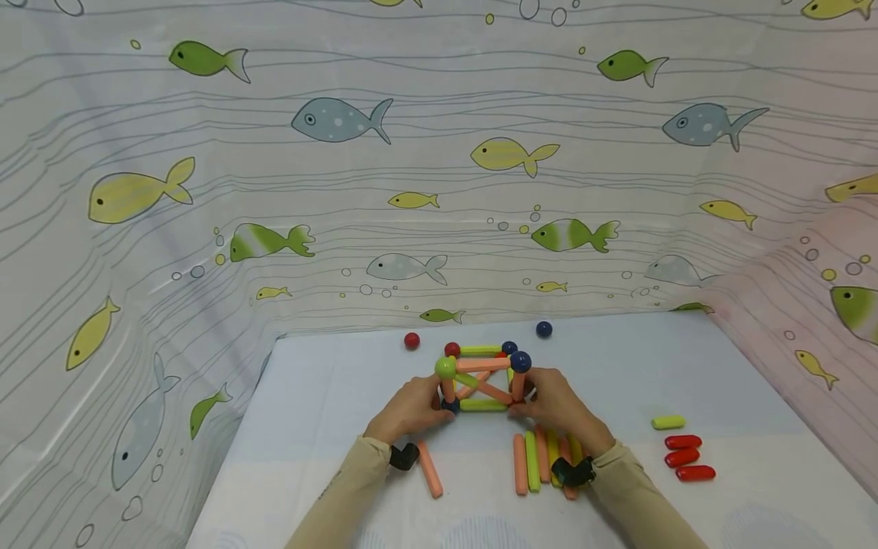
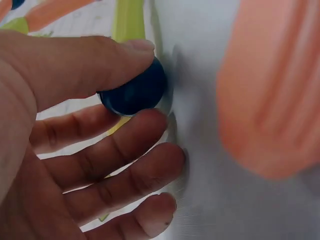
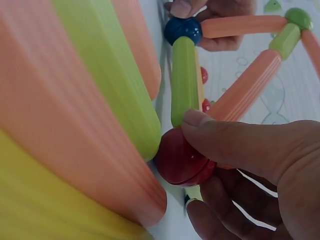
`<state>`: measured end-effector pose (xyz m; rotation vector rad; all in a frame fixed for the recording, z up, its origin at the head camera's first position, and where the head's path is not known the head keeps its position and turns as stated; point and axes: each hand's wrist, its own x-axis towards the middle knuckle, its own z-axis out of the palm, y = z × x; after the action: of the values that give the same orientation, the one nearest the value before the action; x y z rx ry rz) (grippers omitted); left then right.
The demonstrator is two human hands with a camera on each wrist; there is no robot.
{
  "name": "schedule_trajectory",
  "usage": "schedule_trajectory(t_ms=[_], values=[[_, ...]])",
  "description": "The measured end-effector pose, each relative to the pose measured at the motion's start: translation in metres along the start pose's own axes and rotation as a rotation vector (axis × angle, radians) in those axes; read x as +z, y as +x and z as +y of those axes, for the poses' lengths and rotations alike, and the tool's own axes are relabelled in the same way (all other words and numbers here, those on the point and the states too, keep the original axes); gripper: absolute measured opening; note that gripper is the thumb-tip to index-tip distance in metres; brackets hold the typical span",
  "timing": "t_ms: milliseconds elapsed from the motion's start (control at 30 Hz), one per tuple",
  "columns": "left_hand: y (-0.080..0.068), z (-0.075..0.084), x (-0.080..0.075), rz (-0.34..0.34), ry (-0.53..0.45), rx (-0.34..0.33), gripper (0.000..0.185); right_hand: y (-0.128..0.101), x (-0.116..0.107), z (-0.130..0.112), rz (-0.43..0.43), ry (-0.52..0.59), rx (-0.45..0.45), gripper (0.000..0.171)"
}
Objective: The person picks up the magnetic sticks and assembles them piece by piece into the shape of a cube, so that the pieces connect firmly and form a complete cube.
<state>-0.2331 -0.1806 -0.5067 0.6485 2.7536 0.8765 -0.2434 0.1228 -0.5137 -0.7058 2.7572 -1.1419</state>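
Observation:
A box-shaped frame of sticks and balls stands on the table between the two hands, with an orange stick (image 1: pixel 483 365) along its top front edge. My left hand (image 1: pixel 410 412) pinches the dark blue ball (image 2: pixel 137 92) at the lower front left corner. At the lower front right corner, my right hand (image 1: pixel 559 404) grips a red ball (image 3: pixel 180 157) between thumb and fingers. A yellow-green stick (image 3: pixel 185 80) joins these two balls. On top sit a light green ball (image 1: pixel 446 367) and a blue ball (image 1: pixel 520 361); slanted orange sticks cross inside the frame.
Several orange, green and yellow sticks (image 1: pixel 532 461) lie in a row by the right wrist. One orange stick (image 1: pixel 430 470) lies near the left wrist. Short red pieces (image 1: pixel 683 457) and a short yellow-green one (image 1: pixel 668 422) are at right. Behind are a red ball (image 1: pixel 411 341) and a blue ball (image 1: pixel 544 329).

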Motion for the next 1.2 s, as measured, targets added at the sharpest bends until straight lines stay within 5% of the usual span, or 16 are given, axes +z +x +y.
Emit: schedule_trajectory(t_ms=[200,467,633,967,1200], values=[[0.005,-0.003,0.002,0.069,-0.041,-0.020,0.027,-0.001,0.003,-0.004,0.000,-0.003,0.019,0.028],[0.026,-0.016,0.002,0.144,-0.120,-0.148,0.030,-0.003,0.015,-0.015,-0.007,-0.009,0.010,0.023],[0.045,-0.020,-0.004,0.175,-0.176,-0.167,0.026,-0.008,0.024,-0.031,0.028,-0.019,-0.001,0.027],[0.076,-0.024,-0.004,0.216,-0.632,-0.295,0.031,-0.004,0.052,-0.046,0.136,-0.038,0.018,0.036],[0.087,-0.015,0.004,0.206,-0.842,-0.305,0.040,0.004,0.060,-0.052,0.226,-0.123,0.052,0.035]])
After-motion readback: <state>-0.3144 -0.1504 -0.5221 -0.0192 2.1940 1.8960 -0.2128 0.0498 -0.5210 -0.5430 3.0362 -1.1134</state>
